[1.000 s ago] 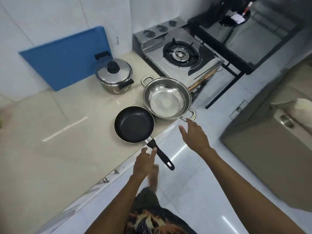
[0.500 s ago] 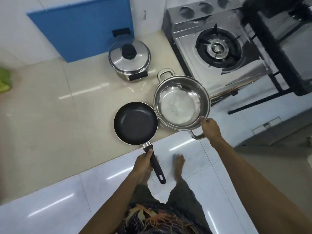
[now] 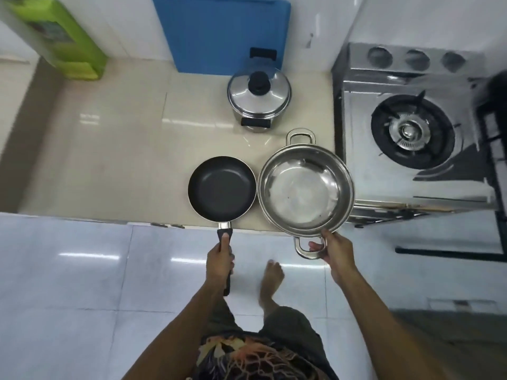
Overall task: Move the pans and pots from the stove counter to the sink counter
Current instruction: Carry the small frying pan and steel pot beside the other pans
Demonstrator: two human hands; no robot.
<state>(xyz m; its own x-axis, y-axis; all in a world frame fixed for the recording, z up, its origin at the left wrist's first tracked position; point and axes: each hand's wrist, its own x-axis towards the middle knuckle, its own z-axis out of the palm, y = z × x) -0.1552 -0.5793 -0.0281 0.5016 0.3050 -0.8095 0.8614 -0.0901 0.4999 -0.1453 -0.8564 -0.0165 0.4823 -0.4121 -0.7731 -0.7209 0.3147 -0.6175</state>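
Note:
A black frying pan (image 3: 221, 187) sits at the front edge of the beige counter (image 3: 123, 149), its black handle sticking out over the floor. My left hand (image 3: 220, 260) is wrapped around that handle. To the pan's right is a wide steel pot (image 3: 306, 189) with two loop handles, overhanging the counter edge. My right hand (image 3: 333, 249) grips its near loop handle. Behind them stands a lidded steel pot (image 3: 259, 98) with a black knob and black side handles; no hand is on it.
A gas stove (image 3: 411, 133) fills the right end of the counter. A blue board (image 3: 219, 34) leans on the wall behind the lidded pot. A green container (image 3: 63, 42) stands at the far left. White tiled floor and my bare foot (image 3: 270, 281) lie below.
My left hand has closed fully around the frying pan's handle. My right hand has shifted from the steel pot's rim onto its near loop handle. The view has swung left.

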